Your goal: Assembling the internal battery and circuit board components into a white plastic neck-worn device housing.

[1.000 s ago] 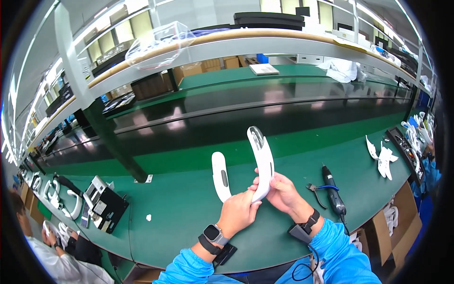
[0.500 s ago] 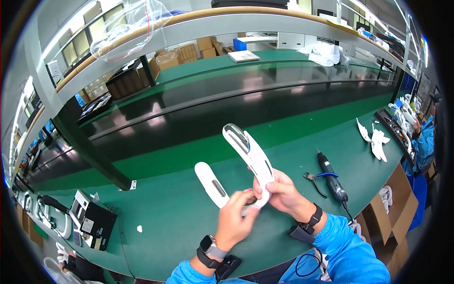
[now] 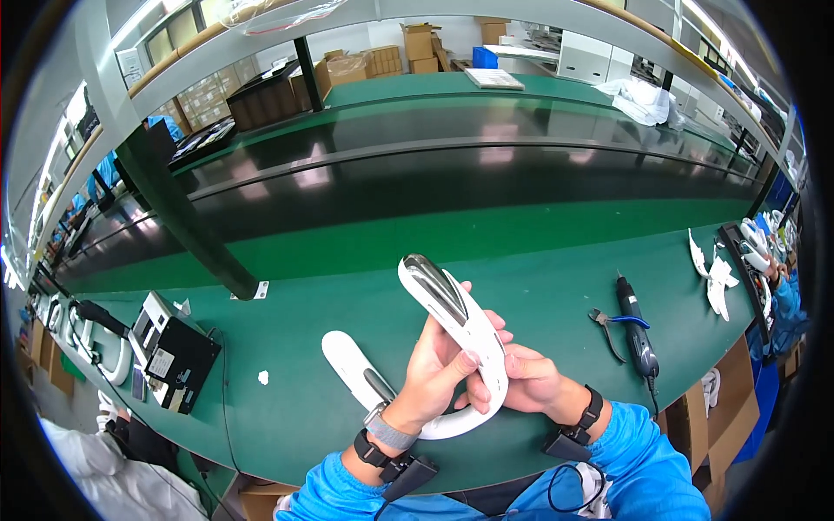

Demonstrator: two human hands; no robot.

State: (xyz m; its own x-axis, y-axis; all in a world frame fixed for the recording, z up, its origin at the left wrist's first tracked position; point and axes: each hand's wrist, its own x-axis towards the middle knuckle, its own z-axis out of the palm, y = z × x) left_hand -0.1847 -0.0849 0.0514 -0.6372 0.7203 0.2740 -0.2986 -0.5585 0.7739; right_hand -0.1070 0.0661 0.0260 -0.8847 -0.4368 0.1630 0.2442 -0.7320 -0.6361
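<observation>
Over the green table (image 3: pixel 295 434) I hold a white U-shaped plastic device (image 3: pixel 476 330), like a neck fan in form. One arm of it is raised and ends in a glossy dark, chrome-like panel. Its other arm reaches left, low over the table, with a grey slot along it. My left hand (image 3: pixel 432 369) wraps round the raised arm, thumb in front and fingertips showing behind it. My right hand (image 3: pixel 532 379) grips the same arm lower down, near the bend. Part of the bend is hidden by my fingers and left wrist.
A black electric screwdriver (image 3: pixel 638 334) and blue-handled cutters (image 3: pixel 610 328) lie to the right. Farther right are white plastic pieces (image 3: pixel 718 288) and a parts tray beside another person's blue sleeve (image 3: pixel 787 300). A black boxy instrument (image 3: pixel 187 365) stands left; a dark conveyor (image 3: pixel 382 187) runs behind.
My left hand has shifted from the device's lower bend up round its raised arm. My right hand has slid lower. The view has turned, and a person in pale clothing shows at lower left.
</observation>
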